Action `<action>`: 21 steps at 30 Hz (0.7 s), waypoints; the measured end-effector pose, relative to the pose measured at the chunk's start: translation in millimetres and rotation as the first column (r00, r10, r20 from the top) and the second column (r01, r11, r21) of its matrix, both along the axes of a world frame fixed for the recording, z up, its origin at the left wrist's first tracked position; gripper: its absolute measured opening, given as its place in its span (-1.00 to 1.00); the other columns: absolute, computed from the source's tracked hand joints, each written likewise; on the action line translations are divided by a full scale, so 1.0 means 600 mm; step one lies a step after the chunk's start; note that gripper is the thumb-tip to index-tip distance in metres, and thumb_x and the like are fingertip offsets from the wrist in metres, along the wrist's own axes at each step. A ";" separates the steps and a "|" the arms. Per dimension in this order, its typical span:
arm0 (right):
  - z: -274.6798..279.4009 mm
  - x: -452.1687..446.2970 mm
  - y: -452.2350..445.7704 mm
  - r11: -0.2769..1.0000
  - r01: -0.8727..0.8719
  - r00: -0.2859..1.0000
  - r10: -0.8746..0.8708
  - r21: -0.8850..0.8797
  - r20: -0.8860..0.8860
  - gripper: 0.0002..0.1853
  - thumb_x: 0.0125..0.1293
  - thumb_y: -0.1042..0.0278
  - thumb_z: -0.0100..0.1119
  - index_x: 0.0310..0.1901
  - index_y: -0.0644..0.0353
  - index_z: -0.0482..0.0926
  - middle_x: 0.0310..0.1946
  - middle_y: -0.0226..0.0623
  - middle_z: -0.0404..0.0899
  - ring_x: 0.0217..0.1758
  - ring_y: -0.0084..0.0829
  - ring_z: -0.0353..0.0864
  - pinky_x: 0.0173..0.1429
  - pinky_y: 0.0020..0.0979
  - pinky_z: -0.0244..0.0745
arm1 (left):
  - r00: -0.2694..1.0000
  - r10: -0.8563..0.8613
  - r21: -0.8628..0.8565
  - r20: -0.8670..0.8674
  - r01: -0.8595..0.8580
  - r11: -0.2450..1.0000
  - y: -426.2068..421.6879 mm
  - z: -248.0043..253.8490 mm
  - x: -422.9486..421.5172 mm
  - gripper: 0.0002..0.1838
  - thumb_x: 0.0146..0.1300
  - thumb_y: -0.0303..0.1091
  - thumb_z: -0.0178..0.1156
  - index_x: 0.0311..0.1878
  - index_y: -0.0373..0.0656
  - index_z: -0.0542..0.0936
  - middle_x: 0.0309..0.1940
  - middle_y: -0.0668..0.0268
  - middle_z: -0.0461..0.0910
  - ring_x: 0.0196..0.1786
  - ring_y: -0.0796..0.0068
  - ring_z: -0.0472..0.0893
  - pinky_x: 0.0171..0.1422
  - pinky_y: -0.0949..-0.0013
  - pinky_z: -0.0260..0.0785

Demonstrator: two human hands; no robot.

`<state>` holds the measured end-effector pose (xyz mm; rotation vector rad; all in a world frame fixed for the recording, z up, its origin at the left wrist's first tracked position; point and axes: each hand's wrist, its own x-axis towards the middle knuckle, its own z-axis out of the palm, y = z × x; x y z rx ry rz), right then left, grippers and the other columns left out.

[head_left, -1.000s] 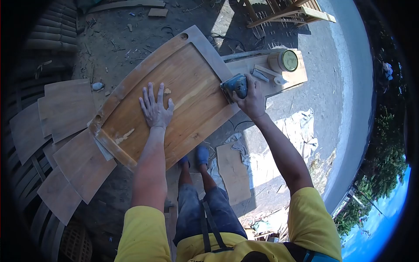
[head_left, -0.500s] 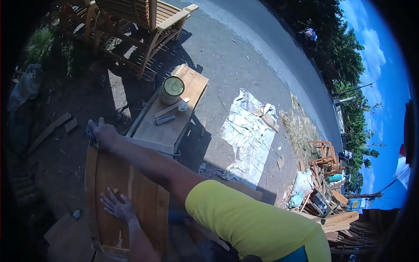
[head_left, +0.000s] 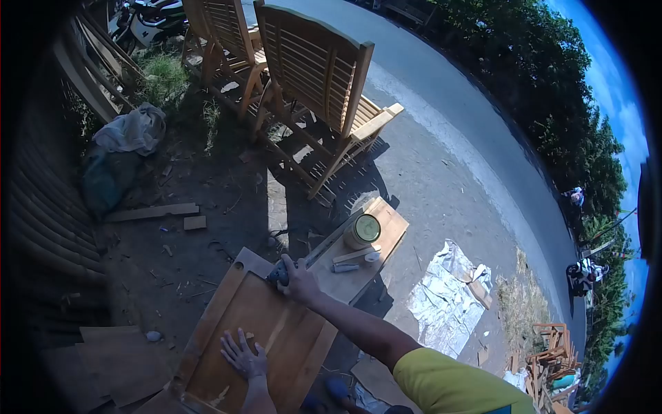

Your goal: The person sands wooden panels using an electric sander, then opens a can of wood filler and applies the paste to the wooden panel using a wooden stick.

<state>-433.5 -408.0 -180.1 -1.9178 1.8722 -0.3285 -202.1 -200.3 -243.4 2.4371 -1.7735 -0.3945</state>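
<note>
A framed wooden panel (head_left: 283, 345) lies at the lower middle, its grain showing and pale patches on its surface. My left hand (head_left: 245, 355) rests flat on it with fingers spread. My right hand (head_left: 301, 281) is closed around a dark hand-held tool (head_left: 278, 274), perhaps a small sander, at the panel's upper edge. Most of the tool is hidden by the hand. Just beyond, a wooden board (head_left: 393, 224) bears a tin can (head_left: 363, 232), a small white cup (head_left: 372, 257), a grey tube-like piece (head_left: 345, 268) and a flat wooden strip (head_left: 353, 255).
Slatted wooden chairs (head_left: 314, 65) stand beyond the board. A crumpled whitish sheet (head_left: 448, 300) lies on the ground to the right. Scrap wood (head_left: 155, 212) and a cloth bundle (head_left: 134, 130) are at left. A motorbike with a rider (head_left: 586, 274) is on the road (head_left: 476, 124).
My view has swung left, so the scene sits further right and lower. My right hand has moved with the tool along the panel's upper edge to the right. The left hand remains on the panel.
</note>
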 end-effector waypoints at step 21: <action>0.013 0.008 -0.005 0.986 -0.166 0.986 0.165 -0.031 -0.014 0.00 0.16 0.01 0.60 0.60 -0.08 0.27 0.16 0.19 0.46 -0.13 0.28 0.77 -0.10 0.18 0.75 | 0.998 -0.001 -0.052 -0.059 -0.002 0.999 0.006 -0.025 0.007 -0.14 0.36 0.11 0.27 0.74 0.35 0.29 0.82 0.16 -0.02 0.85 -0.02 -0.11 0.87 -0.22 -0.33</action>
